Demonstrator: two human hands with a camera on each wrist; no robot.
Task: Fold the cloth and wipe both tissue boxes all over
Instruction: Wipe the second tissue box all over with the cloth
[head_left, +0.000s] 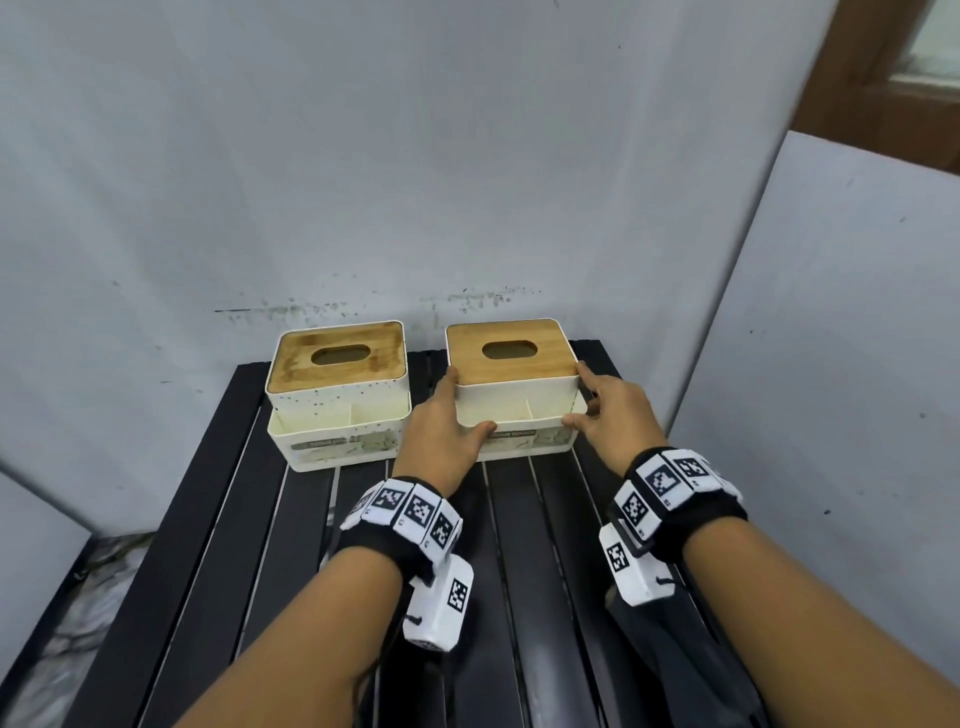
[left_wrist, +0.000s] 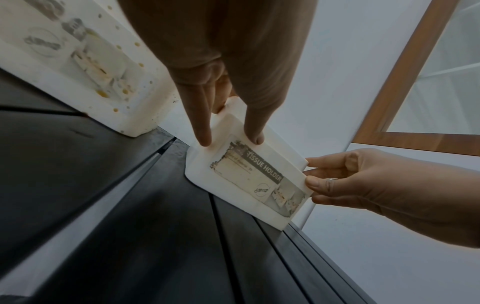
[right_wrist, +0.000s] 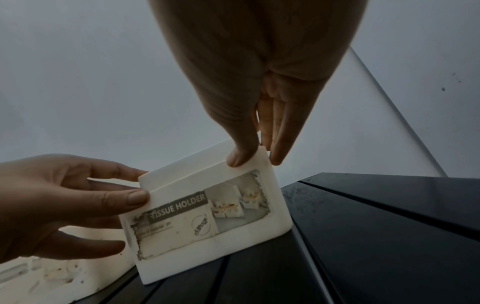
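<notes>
Two white tissue boxes with wooden lids stand side by side at the back of a black slatted table (head_left: 291, 571). The left tissue box (head_left: 337, 400) (left_wrist: 91, 61) is speckled with dirt. Both hands hold the right tissue box (head_left: 511, 387) (left_wrist: 249, 181) (right_wrist: 207, 216), which carries a worn "TISSUE HOLDER" label. My left hand (head_left: 460, 408) (left_wrist: 231, 131) pinches its left front corner, thumb on the front wall. My right hand (head_left: 584, 400) (right_wrist: 255, 158) pinches its right front corner the same way. A dark fabric-like shape (head_left: 685, 660), perhaps the cloth, lies under my right forearm.
A grey wall rises right behind the boxes, and a pale panel (head_left: 831, 364) leans along the table's right side. The boxes stand only a narrow gap apart. Marbled floor (head_left: 78, 597) shows past the table's left edge.
</notes>
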